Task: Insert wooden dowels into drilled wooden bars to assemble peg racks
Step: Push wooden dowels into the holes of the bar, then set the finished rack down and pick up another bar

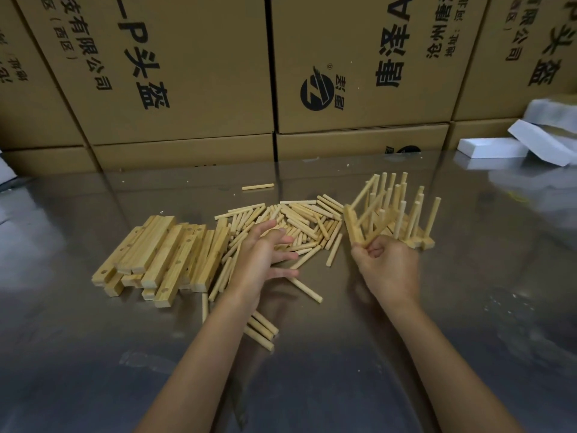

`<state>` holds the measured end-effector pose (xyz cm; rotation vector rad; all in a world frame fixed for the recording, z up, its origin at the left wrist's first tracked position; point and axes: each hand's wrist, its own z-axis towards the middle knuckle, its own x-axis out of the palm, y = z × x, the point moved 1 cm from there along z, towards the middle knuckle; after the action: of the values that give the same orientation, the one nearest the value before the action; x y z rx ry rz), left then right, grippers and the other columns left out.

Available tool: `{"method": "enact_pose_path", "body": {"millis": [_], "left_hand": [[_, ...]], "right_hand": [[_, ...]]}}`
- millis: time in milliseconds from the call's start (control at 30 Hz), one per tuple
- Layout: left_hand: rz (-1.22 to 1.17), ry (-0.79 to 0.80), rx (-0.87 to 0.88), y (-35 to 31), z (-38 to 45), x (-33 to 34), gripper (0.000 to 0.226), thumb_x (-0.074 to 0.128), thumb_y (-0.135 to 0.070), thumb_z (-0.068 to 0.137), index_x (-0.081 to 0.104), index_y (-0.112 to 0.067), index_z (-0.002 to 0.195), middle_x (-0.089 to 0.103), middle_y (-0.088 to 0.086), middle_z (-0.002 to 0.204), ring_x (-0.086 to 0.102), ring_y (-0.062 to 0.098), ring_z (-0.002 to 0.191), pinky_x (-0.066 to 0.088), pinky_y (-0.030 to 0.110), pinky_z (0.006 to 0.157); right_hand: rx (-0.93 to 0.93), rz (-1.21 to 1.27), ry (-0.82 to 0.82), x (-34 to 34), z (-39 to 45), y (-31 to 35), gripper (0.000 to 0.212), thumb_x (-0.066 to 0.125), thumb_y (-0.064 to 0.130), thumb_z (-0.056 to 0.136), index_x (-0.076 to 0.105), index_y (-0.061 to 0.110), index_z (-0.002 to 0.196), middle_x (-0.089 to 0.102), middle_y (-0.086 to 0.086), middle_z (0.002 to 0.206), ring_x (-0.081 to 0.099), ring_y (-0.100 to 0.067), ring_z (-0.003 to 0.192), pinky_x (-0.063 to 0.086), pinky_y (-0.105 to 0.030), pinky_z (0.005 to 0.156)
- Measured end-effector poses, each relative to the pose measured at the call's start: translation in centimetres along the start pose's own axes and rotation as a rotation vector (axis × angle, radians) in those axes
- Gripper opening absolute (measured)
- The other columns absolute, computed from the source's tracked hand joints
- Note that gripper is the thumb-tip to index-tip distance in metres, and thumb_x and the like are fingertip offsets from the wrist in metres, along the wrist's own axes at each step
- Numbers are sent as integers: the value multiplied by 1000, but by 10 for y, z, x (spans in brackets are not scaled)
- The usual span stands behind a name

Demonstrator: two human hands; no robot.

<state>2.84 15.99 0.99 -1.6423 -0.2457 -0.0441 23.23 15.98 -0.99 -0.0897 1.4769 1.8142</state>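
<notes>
The left hand (260,260) hovers over the near edge of the loose dowel pile (293,226), its fingers (282,256) spread and fairly straight, holding nothing. The right hand (388,270) is curled, its fingers pinching the near end of an assembled peg rack (359,223) that stands tilted at the left side of a cluster of finished racks (402,214) (their dowels stick upward at mixed angles). The cluster rests on the shiny metal table (468,307), just right of the dowel pile.

Left of the pile lies a stack of drilled wooden bars (159,251), laid roughly side by side, with round holes showing on several faces. A few stray dowels (260,329) lie nearer the person, partly under the left forearm, and a single dowel (258,186) sits apart toward the back of the table.

Behind the table stands a wall of brown cardboard boxes (187,73) with black print. At the far right are white foam blocks (515,145), leaning on one another
</notes>
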Motion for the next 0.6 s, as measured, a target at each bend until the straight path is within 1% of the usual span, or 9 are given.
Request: {"method": "enact_pose_path", "body": {"millis": [100, 167, 233, 333, 367, 433, 467, 600], "left_hand": [[14, -6, 7, -1, 1, -2, 21, 55, -22, 101, 59, -25, 121, 71, 10, 110, 74, 30, 88, 63, 47, 67], [22, -7, 9, -1, 1, -2, 19, 55, -21, 101, 59, -25, 119, 70, 11, 110, 74, 30, 87, 63, 45, 65], [35, -15, 10, 0, 1, -3, 19, 55, -21, 101, 60, -24, 119, 70, 12, 110, 74, 28, 84, 63, 43, 62], [41, -25, -2, 0, 2, -4, 19, 54, -20, 101, 61, -23, 118, 70, 12, 109, 74, 27, 80, 61, 40, 58], [45, -28, -5, 0, 2, -4, 19, 53, -20, 101, 61, -23, 118, 70, 12, 109, 74, 26, 80, 61, 39, 57], [57, -34, -6, 0, 2, -5, 19, 53, -20, 101, 61, -22, 119, 70, 11, 109, 74, 26, 79, 60, 38, 56], [60, -39, -5, 0, 1, -5, 19, 53, -20, 102, 61, -22, 119, 70, 11, 109, 74, 26, 79, 60, 38, 56], [89, -80, 8, -4, -1, -7, 20, 51, -19, 102, 61, -21, 119, 70, 12, 108, 74, 29, 84, 62, 38, 57]], "right_hand": [[36, -63, -18, -2, 5, -7, 33, 73, 28, 82, 57, 18, 55, 58, 6, 52, 54, -5, 55, 30, -19, 47], [46, -87, -15, -1, 5, -8, 31, 73, 29, 82, 57, 17, 58, 59, 3, 56, 55, -11, 59, 34, -22, 51], [43, -115, -14, 0, 6, -10, 28, 72, 30, 82, 59, 16, 61, 59, 1, 58, 55, -16, 61, 39, -26, 57], [56, -162, -4, -1, 7, -11, 17, 71, 29, 82, 62, 17, 73, 59, 1, 65, 57, -22, 71, 40, -28, 65], [57, -175, 5, -2, 8, -12, 15, 70, 28, 83, 60, 18, 79, 57, 2, 68, 57, -24, 74, 41, -29, 66], [45, -197, 25, -2, 9, -12, 18, 69, 27, 84, 52, 21, 88, 51, 4, 71, 53, -25, 77, 43, -32, 67], [36, -205, 34, -1, 10, -13, 18, 68, 27, 85, 51, 22, 89, 52, 3, 72, 53, -25, 76, 43, -32, 68], [23, -206, 56, -1, 11, -15, 16, 66, 27, 88, 52, 21, 84, 59, -3, 71, 60, -29, 76, 41, -31, 66]]}}
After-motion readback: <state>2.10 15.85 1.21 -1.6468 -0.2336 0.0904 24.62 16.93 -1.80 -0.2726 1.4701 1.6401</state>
